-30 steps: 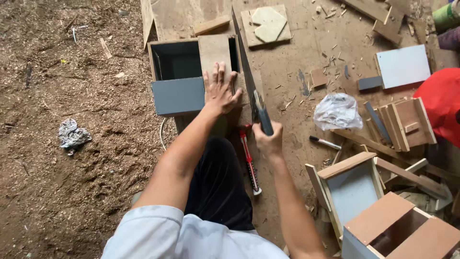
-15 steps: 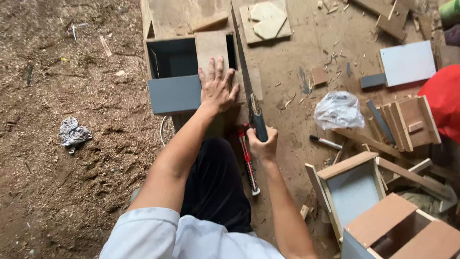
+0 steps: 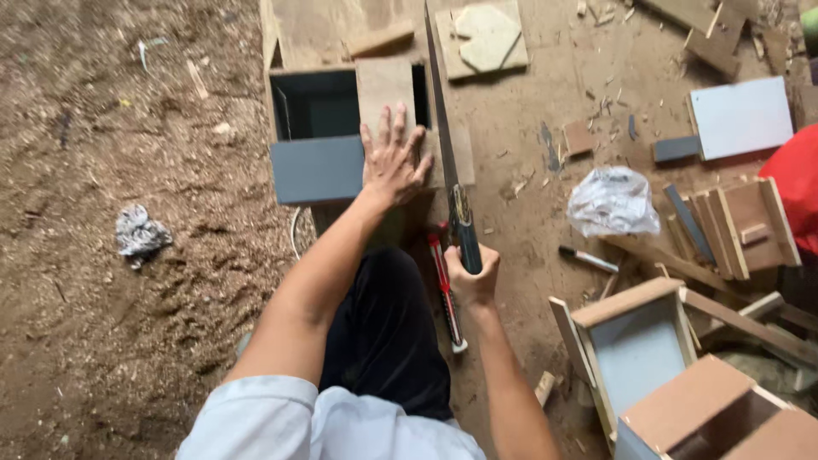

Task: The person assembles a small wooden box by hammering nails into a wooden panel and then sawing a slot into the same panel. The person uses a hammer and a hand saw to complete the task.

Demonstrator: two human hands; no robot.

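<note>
My left hand lies flat, fingers spread, on a brown wooden board that rests across a grey open box. My right hand grips the dark handle of a hand saw. The saw's long blade runs away from me along the right edge of the board. A red-handled tool lies on the ground just left of my right hand, beside my dark trouser leg.
Sawdust covers the ground at left, with a crumpled grey scrap. A crumpled plastic bag, a marker, wood offcuts, a white panel and several small wooden boxes lie at right. A red object sits at the right edge.
My right hand has drawn the saw back toward me. My left hand has stayed pressed on the board.
</note>
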